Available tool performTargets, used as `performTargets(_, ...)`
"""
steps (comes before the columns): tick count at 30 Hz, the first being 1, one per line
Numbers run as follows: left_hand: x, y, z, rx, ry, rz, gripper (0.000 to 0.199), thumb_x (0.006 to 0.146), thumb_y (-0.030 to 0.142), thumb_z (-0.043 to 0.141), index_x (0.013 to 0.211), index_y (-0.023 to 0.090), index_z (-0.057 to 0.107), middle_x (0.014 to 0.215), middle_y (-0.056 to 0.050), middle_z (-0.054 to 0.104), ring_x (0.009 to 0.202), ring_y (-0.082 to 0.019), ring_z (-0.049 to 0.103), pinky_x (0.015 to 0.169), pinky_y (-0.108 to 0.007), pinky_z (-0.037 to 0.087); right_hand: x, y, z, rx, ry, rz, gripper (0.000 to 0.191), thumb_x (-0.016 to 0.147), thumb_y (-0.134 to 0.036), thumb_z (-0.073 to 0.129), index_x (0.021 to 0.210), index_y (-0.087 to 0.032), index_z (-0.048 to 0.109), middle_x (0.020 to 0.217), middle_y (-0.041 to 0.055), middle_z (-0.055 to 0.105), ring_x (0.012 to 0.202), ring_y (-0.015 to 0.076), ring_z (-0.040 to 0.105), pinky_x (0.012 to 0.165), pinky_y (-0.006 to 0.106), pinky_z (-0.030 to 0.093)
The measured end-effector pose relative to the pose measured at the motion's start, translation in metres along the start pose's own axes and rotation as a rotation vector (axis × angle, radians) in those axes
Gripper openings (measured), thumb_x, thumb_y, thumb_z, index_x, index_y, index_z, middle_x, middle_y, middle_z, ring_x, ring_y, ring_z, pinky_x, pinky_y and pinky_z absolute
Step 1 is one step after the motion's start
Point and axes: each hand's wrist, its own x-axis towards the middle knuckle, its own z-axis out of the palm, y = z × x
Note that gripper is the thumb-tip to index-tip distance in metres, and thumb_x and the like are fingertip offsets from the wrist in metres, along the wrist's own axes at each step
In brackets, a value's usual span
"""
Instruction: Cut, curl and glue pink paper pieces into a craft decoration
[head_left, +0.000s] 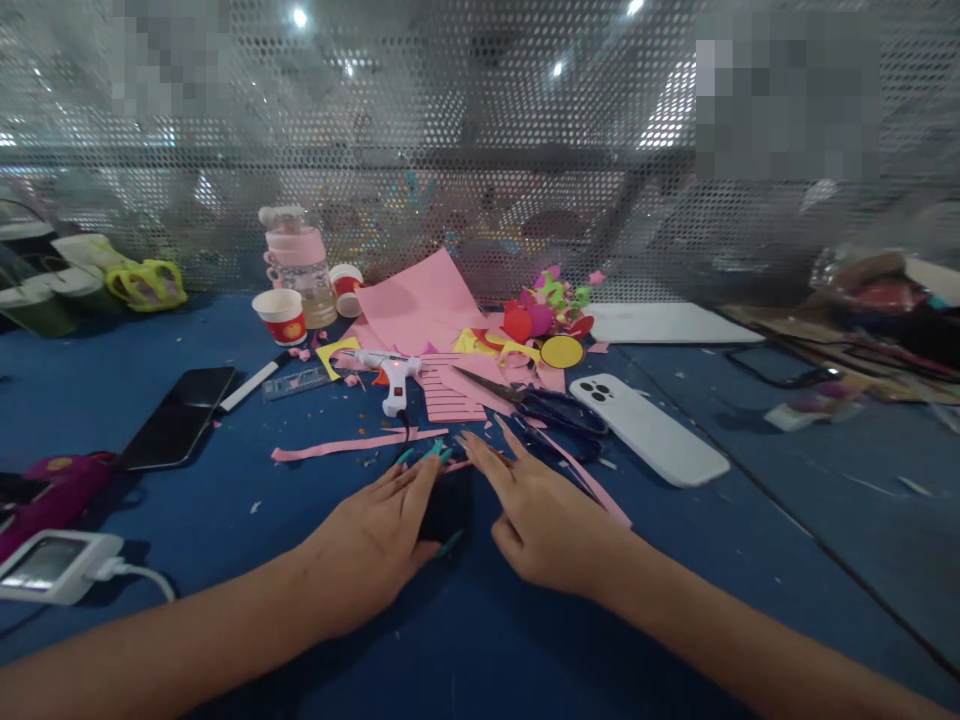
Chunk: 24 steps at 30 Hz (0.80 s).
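Note:
My left hand (pixel 375 540) lies flat on the blue table, its fingers stretched out and tipped with long teal nails. My right hand (pixel 551 515) rests opposite, its fingers reaching forward and the thumb bent in. A small pink paper piece (pixel 459 465) shows between the two sets of fingertips; whether either hand pinches it is unclear. Just beyond them lie a pink paper strip (pixel 352 445), a white glue gun (pixel 395 380) and lined pink paper (pixel 454 395). Dark-handled scissors (pixel 562 410) lie beyond my right hand, near another pink strip (pixel 607 500).
To the right is a white phone (pixel 660 435); a black phone (pixel 180 418) lies left. Paper cups (pixel 281 325) and a bottle (pixel 300 265) stand at the back beside pink sheets (pixel 420 295) and colourful cutouts (pixel 536 315). A perforated metal panel (pixel 480 130) rises behind.

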Motion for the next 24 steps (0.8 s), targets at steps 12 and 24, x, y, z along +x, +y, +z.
performTargets(12,0.0000,-0.0024,-0.0019,-0.034,-0.039,-0.043,0.059,0.078,0.021,0.044,0.128,0.003,0.019,0.132,-0.021,0.034,0.122,-0.024,0.032,0.098,-0.040,0.033,0.0014,0.0034,0.0043,0.033,0.009,0.007,0.065,0.060,-0.007,0.037,0.122,0.008,0.031,0.122,0.0261,0.044,0.114,0.0268,0.043,0.098,0.047,0.032)
performTargets(24,-0.0010,-0.0051,0.0006,-0.068,-0.005,-0.031,0.059,0.079,0.024,0.043,0.129,0.005,0.019,0.132,-0.021,0.035,0.122,-0.025,0.032,0.096,-0.041,0.034,0.0014,0.0054,0.0040,0.064,0.001,0.018,0.068,0.060,-0.008,0.036,0.125,0.009,0.026,0.121,0.0248,0.046,0.117,0.0258,0.040,0.100,0.046,0.027)
